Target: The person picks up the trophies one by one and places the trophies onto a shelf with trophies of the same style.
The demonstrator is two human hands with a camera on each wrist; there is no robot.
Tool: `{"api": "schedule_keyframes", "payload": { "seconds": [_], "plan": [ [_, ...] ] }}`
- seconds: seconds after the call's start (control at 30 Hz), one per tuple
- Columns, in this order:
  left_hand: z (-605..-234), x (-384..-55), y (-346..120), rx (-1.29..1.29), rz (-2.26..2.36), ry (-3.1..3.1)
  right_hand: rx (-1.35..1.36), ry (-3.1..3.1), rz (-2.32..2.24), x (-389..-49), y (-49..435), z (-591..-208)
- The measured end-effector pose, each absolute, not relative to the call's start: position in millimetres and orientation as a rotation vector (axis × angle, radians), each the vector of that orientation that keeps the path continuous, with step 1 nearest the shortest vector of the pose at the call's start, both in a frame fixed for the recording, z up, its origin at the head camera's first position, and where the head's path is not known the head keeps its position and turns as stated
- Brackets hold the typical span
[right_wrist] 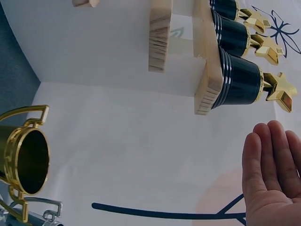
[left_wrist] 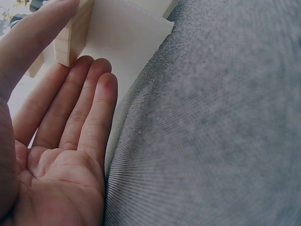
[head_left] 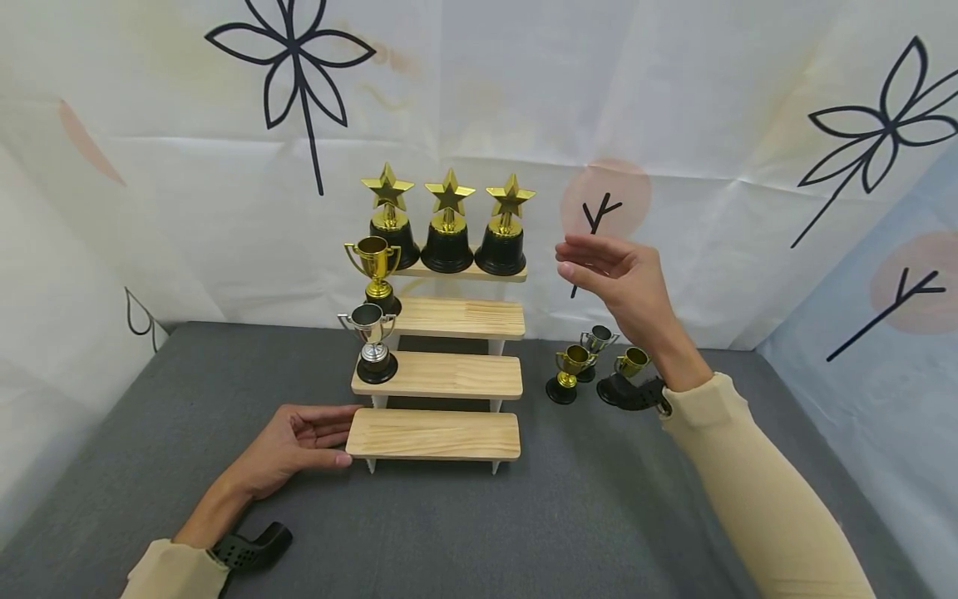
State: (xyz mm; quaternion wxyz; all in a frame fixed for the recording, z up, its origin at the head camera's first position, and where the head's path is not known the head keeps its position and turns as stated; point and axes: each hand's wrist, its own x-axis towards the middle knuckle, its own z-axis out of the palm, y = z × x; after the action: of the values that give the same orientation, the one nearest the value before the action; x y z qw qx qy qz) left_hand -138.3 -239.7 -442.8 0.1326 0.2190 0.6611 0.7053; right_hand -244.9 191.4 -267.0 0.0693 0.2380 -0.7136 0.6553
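Observation:
A tiered wooden display stand (head_left: 434, 437) has its lowest step beside my left hand (head_left: 288, 445). The left fingers are extended and touch the left end of that step; in the left wrist view the fingertips (left_wrist: 104, 82) meet the wooden board (left_wrist: 73, 40). My right hand (head_left: 629, 283) is raised in the air, right of the top step, holding nothing, its fingers (right_wrist: 265, 155) straight. Three star trophies (head_left: 446, 247) with black bases line the top step. A gold cup trophy (head_left: 374, 259) and a silver cup trophy (head_left: 372, 333) stand at the left ends of the two middle steps.
On the grey table (head_left: 464, 532), right of the stand, are a gold cup (head_left: 572, 362), a silver cup (head_left: 599, 339) and another gold cup (head_left: 632, 360) partly hidden by the right wrist's strap. A white patterned backdrop (head_left: 524, 100) rises behind.

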Motion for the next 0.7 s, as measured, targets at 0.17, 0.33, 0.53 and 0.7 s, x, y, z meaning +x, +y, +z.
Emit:
{"api": "schedule_keyframes", "payload": {
  "seconds": [0.17,0.33,0.53,0.7],
  "plan": [
    [-442.3,-138.0,-239.8,0.629,2.038,1.932,0.717,-2.157,1.964,-240.0,194.0,-272.2],
    [-441.4,-137.8,-239.3,0.630,2.038,1.931,0.693,-2.163,1.953,-235.6,197.8,-277.1],
    [-441.6,-138.1,-238.9,0.640,2.055,1.905,0.668,-2.190,1.925,-231.0,204.9,-286.1],
    [-441.6,-138.2,-239.0,0.647,2.063,1.889,0.649,-2.213,1.913,-227.6,211.4,-294.4]
  ]
}}
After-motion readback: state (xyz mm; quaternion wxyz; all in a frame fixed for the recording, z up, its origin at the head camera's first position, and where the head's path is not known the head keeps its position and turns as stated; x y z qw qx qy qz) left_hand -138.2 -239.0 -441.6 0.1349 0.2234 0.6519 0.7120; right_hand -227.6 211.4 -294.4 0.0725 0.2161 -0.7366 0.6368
